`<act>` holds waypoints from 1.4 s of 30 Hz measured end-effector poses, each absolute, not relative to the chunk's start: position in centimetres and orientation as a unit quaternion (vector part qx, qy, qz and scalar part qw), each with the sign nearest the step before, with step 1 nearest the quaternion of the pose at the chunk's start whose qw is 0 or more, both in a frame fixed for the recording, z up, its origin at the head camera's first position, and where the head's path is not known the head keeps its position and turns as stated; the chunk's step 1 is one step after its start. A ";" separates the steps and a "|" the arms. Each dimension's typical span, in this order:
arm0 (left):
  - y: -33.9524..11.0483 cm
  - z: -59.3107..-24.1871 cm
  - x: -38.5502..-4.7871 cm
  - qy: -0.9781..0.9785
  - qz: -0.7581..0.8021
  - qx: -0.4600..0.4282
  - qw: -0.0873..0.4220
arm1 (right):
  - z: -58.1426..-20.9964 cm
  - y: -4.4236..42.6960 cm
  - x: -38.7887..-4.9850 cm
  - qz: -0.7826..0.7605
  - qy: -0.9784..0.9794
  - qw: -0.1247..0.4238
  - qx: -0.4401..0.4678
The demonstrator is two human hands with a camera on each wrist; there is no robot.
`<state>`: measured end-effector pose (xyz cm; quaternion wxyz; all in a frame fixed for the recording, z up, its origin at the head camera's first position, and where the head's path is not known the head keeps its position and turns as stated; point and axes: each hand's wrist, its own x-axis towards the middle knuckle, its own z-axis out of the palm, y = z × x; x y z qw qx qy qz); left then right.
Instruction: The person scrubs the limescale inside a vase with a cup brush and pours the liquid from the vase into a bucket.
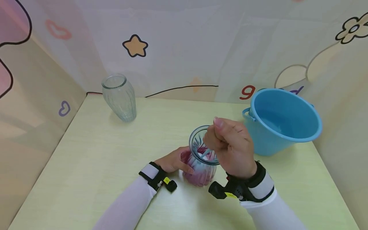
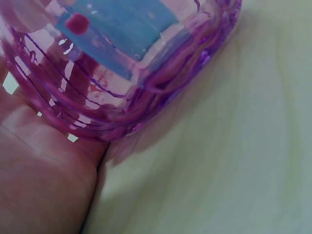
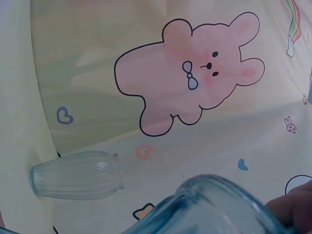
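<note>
A ribbed glass vase (image 1: 199, 175), pink-purple low down with a bluish clear rim, stands on the table. My left hand (image 1: 174, 160) grips its left side, thumb towards the front; in the left wrist view the palm (image 2: 44, 180) lies beside the purple glass (image 2: 112, 112). Over the vase's mouth my right hand (image 1: 234, 148) is curled round the top of a light blue stick (image 1: 205, 153), which slants down inside. Its grip end is hidden by the hand. Through the glass a blue shape (image 2: 131, 34) shows. The right wrist view catches fingers (image 3: 296, 207) near the rim (image 3: 209, 183).
A second, clear ribbed vase (image 1: 120, 99) stands at the back left, also visible in the right wrist view (image 3: 78, 175). At the back right, just beyond my right hand, is a blue bucket (image 1: 267, 140). A printed cloth (image 1: 178, 48) hangs behind the table (image 1: 86, 179).
</note>
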<state>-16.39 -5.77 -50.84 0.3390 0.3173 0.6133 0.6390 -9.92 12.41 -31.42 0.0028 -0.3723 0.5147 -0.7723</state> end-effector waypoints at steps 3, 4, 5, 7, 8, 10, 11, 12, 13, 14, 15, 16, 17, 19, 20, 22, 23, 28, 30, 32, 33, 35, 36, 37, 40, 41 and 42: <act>-5.8 -50.7 -16.4 0.618 0.635 0.318 0.336 | -31.3 12.4 -10.0 -0.764 0.537 0.017 -0.356; -5.7 -50.6 -16.4 0.619 0.635 0.318 0.335 | -31.2 12.4 -10.1 -0.762 0.544 0.025 -0.351; -5.7 -50.6 -16.4 0.621 0.633 0.319 0.334 | -31.2 12.3 -10.1 -0.759 0.549 0.033 -0.348; -5.7 -50.6 -16.4 0.624 0.632 0.322 0.329 | -31.1 12.3 -10.1 -0.756 0.558 0.047 -0.340; -5.6 -50.7 -16.4 0.624 0.631 0.324 0.328 | -31.1 12.2 -10.1 -0.755 0.561 0.054 -0.336; -5.6 -50.8 -16.4 0.625 0.630 0.325 0.327 | -30.9 12.2 -10.0 -0.753 0.568 0.064 -0.326; -5.6 -50.9 -16.4 0.626 0.629 0.326 0.326 | -30.9 12.1 -10.0 -0.752 0.571 0.067 -0.322; -5.7 -50.9 -16.4 0.623 0.631 0.325 0.328 | -30.8 12.1 -10.0 -0.751 0.575 0.071 -0.317; -5.7 -51.0 -16.5 0.621 0.633 0.325 0.329 | -30.8 12.1 -10.0 -0.750 0.579 0.077 -0.311; -5.7 -51.0 -16.5 0.619 0.635 0.324 0.329 | -30.7 12.1 -10.0 -0.748 0.584 0.083 -0.305; -5.7 -51.0 -16.5 0.617 0.637 0.324 0.329 | -30.7 12.0 -10.0 -0.747 0.588 0.090 -0.298; -5.7 -51.1 -16.5 0.615 0.639 0.325 0.329 | -30.7 12.0 -10.0 -0.744 0.593 0.098 -0.291; -5.7 -51.1 -16.5 0.613 0.640 0.326 0.329 | -30.7 12.0 -10.0 -0.743 0.597 0.106 -0.284; -5.7 -51.1 -16.5 0.611 0.641 0.328 0.329 | -30.6 12.0 -10.0 -0.738 0.607 0.120 -0.267; -5.7 -51.1 -16.5 0.612 0.640 0.330 0.328 | -30.6 12.0 -10.0 -0.737 0.611 0.124 -0.260; -5.7 -51.1 -16.5 0.612 0.639 0.331 0.329 | -30.6 12.1 -10.0 -0.735 0.619 0.132 -0.245; -5.7 -51.0 -16.5 0.611 0.639 0.331 0.329 | -30.6 12.1 -10.0 -0.733 0.622 0.134 -0.240; -5.6 -50.9 -16.4 0.611 0.638 0.331 0.333 | -30.4 12.2 -10.0 -0.726 0.631 0.143 -0.233; -5.6 -50.9 -16.4 0.613 0.635 0.332 0.332 | -30.4 12.3 -10.1 -0.724 0.628 0.151 -0.241; -5.7 -50.9 -16.4 0.615 0.633 0.335 0.329 | -30.5 12.3 -10.2 -0.722 0.624 0.158 -0.253; -5.7 -50.9 -16.4 0.616 0.632 0.335 0.328 | -30.5 12.3 -10.2 -0.722 0.620 0.159 -0.261; -5.7 -50.9 -16.4 0.617 0.632 0.333 0.329 | -30.6 12.3 -10.2 -0.727 0.611 0.154 -0.274; -5.7 -50.9 -16.4 0.617 0.633 0.332 0.329 | -30.7 12.3 -10.2 -0.730 0.606 0.148 -0.279; -5.7 -50.9 -16.4 0.617 0.634 0.330 0.330 | -30.7 12.3 -10.2 -0.734 0.600 0.140 -0.284; -5.6 -50.9 -16.5 0.616 0.636 0.327 0.330 | -30.8 12.3 -10.1 -0.750 0.581 0.114 -0.294; -5.6 -51.0 -16.5 0.615 0.637 0.327 0.330 | -30.8 12.3 -10.1 -0.755 0.575 0.108 -0.296; -5.6 -51.0 -16.5 0.615 0.637 0.328 0.329 | -30.8 12.3 -10.0 -0.760 0.570 0.103 -0.297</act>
